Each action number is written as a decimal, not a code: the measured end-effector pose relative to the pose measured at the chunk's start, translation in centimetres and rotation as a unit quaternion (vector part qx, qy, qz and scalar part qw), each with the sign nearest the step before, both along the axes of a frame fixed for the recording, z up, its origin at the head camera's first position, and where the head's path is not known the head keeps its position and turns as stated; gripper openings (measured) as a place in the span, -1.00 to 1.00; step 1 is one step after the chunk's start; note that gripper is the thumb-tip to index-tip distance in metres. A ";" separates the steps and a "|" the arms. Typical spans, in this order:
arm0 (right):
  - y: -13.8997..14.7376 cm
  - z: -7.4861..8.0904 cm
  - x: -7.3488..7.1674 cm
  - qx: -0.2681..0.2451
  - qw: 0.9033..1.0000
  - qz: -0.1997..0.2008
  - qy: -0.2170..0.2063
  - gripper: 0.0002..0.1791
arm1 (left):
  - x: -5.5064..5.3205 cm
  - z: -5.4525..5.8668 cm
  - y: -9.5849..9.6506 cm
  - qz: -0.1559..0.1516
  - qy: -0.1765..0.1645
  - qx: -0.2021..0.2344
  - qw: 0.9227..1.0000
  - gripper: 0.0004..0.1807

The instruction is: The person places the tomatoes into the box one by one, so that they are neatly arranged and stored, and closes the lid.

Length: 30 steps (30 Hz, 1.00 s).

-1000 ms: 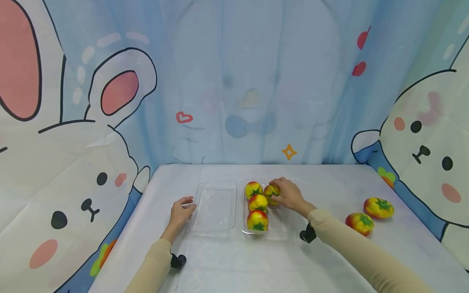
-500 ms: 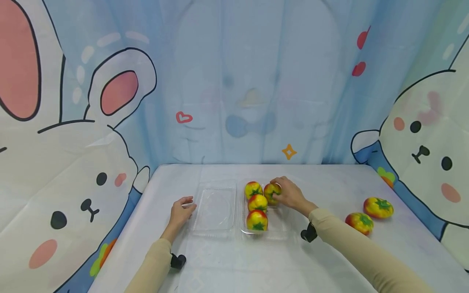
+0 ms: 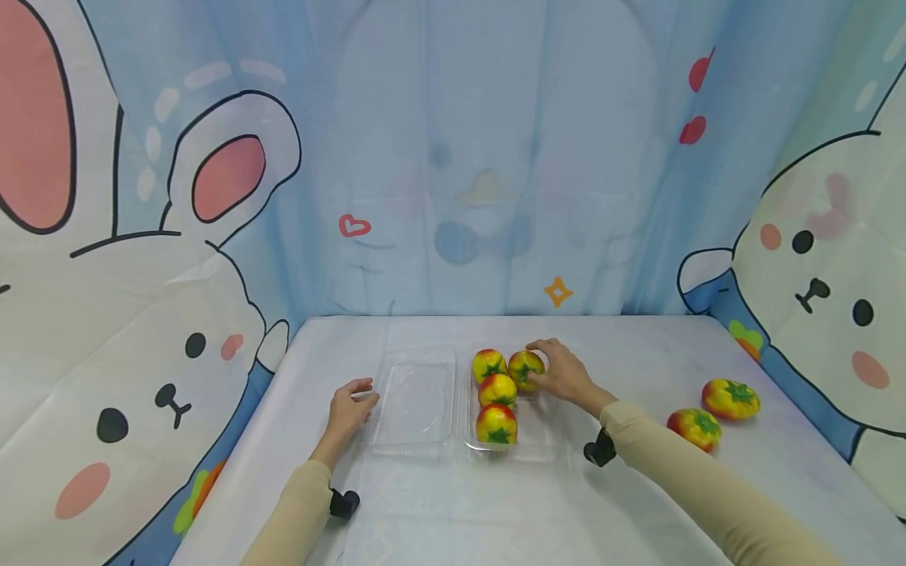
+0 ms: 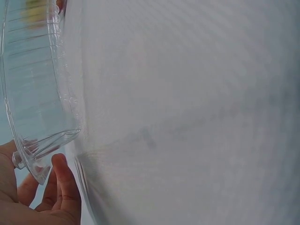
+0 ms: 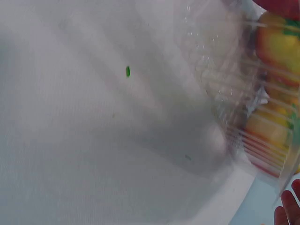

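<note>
A clear plastic clamshell box [image 3: 481, 447] lies unfolded, its flat lid [image 3: 416, 405] to the left. Three red-and-yellow fruits with green star-shaped caps, one of them the front fruit [image 3: 497, 424], form a column in the box's left half. Beside the rearmost sits another such fruit [image 3: 526, 369]. My right hand [image 3: 565, 373] is at that fruit's right side, thumb and forefinger spread apart along its edge. In the right wrist view, its fingertips [image 5: 291, 206] show past the box's corner. My left hand [image 3: 348, 409] is at the lid's left edge, fingers loosely bent with a gap to the thumb.
Two more fruits of the same kind, a nearer fruit [image 3: 694, 430] and a farther fruit [image 3: 731, 399], lie on the white table [image 3: 538, 511] to the right. A blue curtain [image 3: 488, 157] hangs behind the table, with rabbit-print cloth at both sides.
My right hand has loosened from the rear right fruit and drawn slightly right, its fingers spreading. The fruit stays in the box. My left hand has not moved.
</note>
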State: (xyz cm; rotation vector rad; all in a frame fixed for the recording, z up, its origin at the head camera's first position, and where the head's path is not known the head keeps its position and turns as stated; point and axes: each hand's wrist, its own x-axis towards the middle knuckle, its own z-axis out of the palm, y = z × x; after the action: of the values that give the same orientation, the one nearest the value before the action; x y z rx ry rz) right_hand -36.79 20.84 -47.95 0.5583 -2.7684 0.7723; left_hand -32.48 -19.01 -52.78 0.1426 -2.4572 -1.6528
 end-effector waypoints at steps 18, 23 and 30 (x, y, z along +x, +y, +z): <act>12.4 3.8 0.5 0.059 0.992 -0.097 -0.053 -0.46 | 0.2 0.3 0.3 -0.002 -0.009 -0.012 1.000 -0.60; 17.5 3.8 1.3 0.050 0.982 -0.149 -0.106 -0.41 | 0.2 0.4 0.2 0.005 -0.014 -0.013 1.000 -0.60; 23.9 2.4 2.8 -0.012 0.967 -0.219 -0.129 -0.38 | 0.3 0.1 -0.1 0.006 -0.018 -0.021 1.000 -0.60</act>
State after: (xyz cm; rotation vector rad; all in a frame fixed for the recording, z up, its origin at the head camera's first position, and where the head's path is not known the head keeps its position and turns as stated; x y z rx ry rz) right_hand -33.98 44.72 -45.56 -0.1766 -2.9421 0.8150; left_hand -32.21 -19.14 -52.70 0.1830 -2.5093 -1.6063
